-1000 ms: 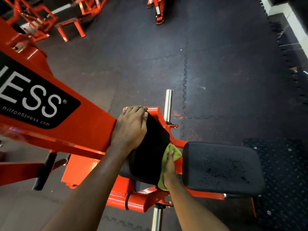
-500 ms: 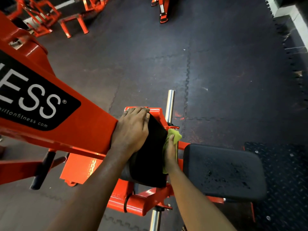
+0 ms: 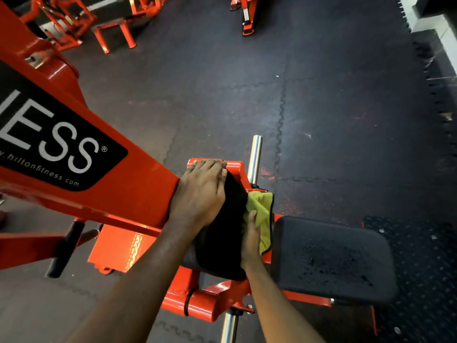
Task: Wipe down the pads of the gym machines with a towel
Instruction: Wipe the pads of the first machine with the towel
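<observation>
Dark rubber floor (image 3: 321,107) of puzzle-edged mats lies under everything we see. Nearest to us, our two bare forearms come in from 6 o'clock.

Our right hand (image 3: 251,241) is against the right face of the upright pad (image 3: 222,238), a black cushion standing on edge close to the middle of the view. The yellow-green towel (image 3: 263,209) is bunched between this hand and the seat pad (image 3: 333,261), touching the upright pad's face. The thumb lies on the cloth and points to 12 o'clock. The other fingers are hidden, so we cannot tell if this grip closes on the towel or only presses it.

Our left hand (image 3: 200,194) rests flat on the top of the upright pad, fingers straight and together, the grip not closed on anything.

At 4 o'clock the seat pad lies flat, with dark wet-looking spots on it. Studded metal plate (image 3: 425,268) is just beyond it, at 3 o'clock.

From 9 o'clock a thick orange beam (image 3: 138,184) with a black label (image 3: 49,144) reaches the left hand. A chrome bar (image 3: 254,157) stands out behind the pads, pointing to 12 o'clock.

Far off, more orange machines (image 3: 74,23) stand at 11 and 12 o'clock.
</observation>
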